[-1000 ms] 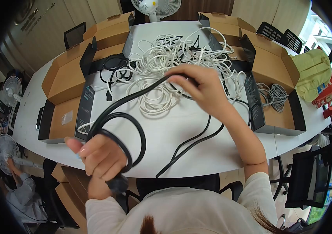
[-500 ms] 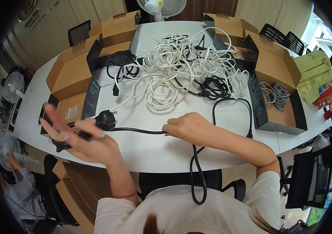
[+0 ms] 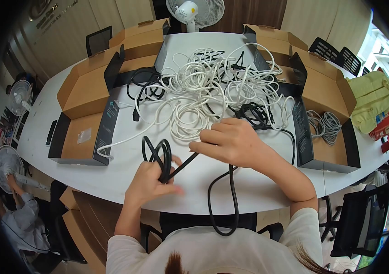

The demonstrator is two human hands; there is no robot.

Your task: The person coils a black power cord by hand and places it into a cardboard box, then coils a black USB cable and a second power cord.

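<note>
Loops of a thick black power cable (image 3: pixel 166 157) wrap around my left hand (image 3: pixel 146 182), whose thumb sticks out to the side. The plug seen before is hidden now. My right hand (image 3: pixel 233 144) pinches the same cable a short way to the right, with a taut stretch between both hands. Below my right hand the cable hangs in a long loop past the table edge. Just beyond my hands lie a round white cable coil (image 3: pixel 187 123), a large tangle of white cables (image 3: pixel 203 77) and a bundle of black cables (image 3: pixel 254 114).
An open cardboard box (image 3: pixel 78 141) stands at the left with a small clear packet inside. Another at the right holds a grey cable coil (image 3: pixel 328 128). More open boxes are behind. A fan (image 3: pixel 187 11) stands at the back; a person's sleeve (image 3: pixel 28 221) shows at far left.
My left hand has moved right and turned, and the black cable now forms loops around it. The plug has gone out of sight. My right hand has shifted slightly, still gripping the cable.
</note>
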